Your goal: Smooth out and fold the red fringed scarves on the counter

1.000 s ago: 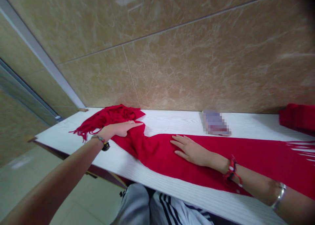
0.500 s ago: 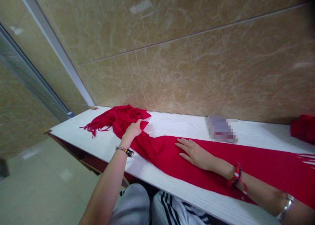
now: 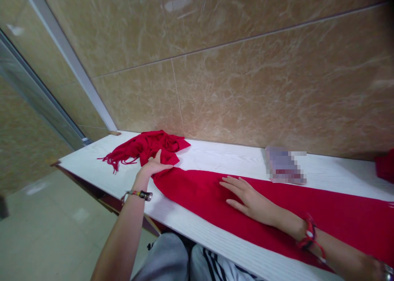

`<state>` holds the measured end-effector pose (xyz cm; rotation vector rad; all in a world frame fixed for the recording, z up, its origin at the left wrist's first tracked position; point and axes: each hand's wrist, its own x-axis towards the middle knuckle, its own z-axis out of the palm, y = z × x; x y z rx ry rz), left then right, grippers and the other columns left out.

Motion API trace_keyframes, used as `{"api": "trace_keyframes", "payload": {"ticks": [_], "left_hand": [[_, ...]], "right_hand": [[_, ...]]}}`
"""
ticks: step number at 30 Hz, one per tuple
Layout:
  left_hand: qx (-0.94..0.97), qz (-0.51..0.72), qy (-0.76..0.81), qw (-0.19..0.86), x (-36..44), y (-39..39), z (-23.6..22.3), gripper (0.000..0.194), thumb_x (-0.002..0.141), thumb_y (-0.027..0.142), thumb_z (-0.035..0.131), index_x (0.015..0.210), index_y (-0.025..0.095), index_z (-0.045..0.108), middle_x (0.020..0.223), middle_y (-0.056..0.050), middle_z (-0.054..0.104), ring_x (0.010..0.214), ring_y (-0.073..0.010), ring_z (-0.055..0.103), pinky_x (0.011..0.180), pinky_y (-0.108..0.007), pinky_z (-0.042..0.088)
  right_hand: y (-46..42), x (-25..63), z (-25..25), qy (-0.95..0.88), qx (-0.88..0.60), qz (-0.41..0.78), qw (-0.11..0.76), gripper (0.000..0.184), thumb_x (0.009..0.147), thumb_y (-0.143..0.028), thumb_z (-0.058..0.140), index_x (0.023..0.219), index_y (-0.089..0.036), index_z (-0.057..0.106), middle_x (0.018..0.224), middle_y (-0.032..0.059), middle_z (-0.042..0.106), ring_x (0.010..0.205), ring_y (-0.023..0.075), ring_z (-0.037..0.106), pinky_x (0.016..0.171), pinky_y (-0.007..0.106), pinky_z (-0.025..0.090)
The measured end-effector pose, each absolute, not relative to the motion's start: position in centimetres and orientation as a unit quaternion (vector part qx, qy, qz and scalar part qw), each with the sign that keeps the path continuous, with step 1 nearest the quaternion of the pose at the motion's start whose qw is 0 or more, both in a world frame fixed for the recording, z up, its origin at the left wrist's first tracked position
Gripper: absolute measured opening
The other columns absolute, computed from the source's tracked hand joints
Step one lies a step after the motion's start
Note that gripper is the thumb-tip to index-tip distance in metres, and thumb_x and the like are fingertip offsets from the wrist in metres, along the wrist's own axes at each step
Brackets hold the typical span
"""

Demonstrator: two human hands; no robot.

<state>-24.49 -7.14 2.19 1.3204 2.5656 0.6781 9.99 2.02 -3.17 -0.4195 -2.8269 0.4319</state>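
Note:
A long red scarf lies along the white table, spread flat on the right and bunched at its far left end, where fringe hangs loose. My left hand rests at the near side of the bunched part, thumb stretched to the right and a finger pointing away from me; its other fingers are partly hidden. It is open on the cloth. On the flat part, my right hand lies palm down with fingers extended and slightly spread, open as well.
The white tabletop meets a tan marbled wall at its back. A blurred-out flat item lies behind the scarf. More red fabric sits at the right edge. My knees are at the near table edge.
My left hand has moved slightly left and nearer me, and its fingers have opened from a grip on the cloth. The scarf beside it looks smoother. My right hand stays flat.

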Motion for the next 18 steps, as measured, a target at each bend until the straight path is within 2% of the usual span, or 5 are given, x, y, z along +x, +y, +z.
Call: {"api": "trace_keyframes", "payload": {"ticks": [2,4,13,16,18], "left_hand": [[0.410,0.152,0.895,0.087,-24.0,-6.9,1.8,0.093,0.058,0.042,0.067,0.136,0.014,0.024,0.133,-0.026,0.034,0.117,-0.0406,0.040,0.086,-0.045,0.040],[0.372,0.091,0.920,0.085,-23.7,-6.4,1.4,0.092,0.061,0.037,0.065,0.138,0.017,0.019,0.137,-0.025,0.027,0.118,-0.0398,0.040,0.086,-0.043,0.041],[0.213,0.047,0.973,0.072,-25.8,-8.5,1.9,0.075,0.076,0.021,0.046,0.141,0.014,0.010,0.132,-0.032,0.030,0.111,-0.0450,0.045,0.078,-0.056,0.042],[0.217,0.066,0.974,0.016,-25.0,-8.8,2.9,0.069,0.080,0.020,0.040,0.141,0.020,0.007,0.137,-0.028,0.024,0.118,-0.0451,0.036,0.081,-0.058,0.039],[0.292,0.098,0.950,-0.051,-23.6,-8.1,3.3,0.063,0.081,0.018,0.037,0.140,0.023,0.014,0.138,-0.022,0.024,0.124,-0.0404,0.029,0.088,-0.055,0.037]], "right_hand": [[1.6,10.1,-2.7,-0.976,-0.104,0.161,0.105,0.051,0.087,-0.045,0.038,0.134,-0.024,0.034,0.139,0.0078,0.034,0.130,0.0231,0.025,0.106,0.049,0.018],[1.3,10.2,-2.4,-0.981,-0.069,0.167,0.077,0.052,0.087,-0.047,0.038,0.134,-0.026,0.033,0.140,0.0074,0.033,0.131,0.0238,0.023,0.106,0.051,0.015],[1.3,10.2,-2.3,-0.983,-0.062,0.166,0.046,0.050,0.089,-0.048,0.033,0.133,-0.025,0.036,0.141,0.0081,0.032,0.131,0.0241,0.021,0.106,0.051,0.012],[1.3,10.2,-2.4,-0.983,-0.063,0.163,0.051,0.050,0.088,-0.048,0.033,0.133,-0.025,0.035,0.141,0.0082,0.031,0.131,0.0242,0.021,0.106,0.051,0.013],[1.3,10.2,-2.4,-0.984,-0.067,0.159,0.052,0.050,0.088,-0.048,0.033,0.133,-0.025,0.035,0.141,0.0086,0.031,0.131,0.0245,0.021,0.106,0.052,0.014]]}}
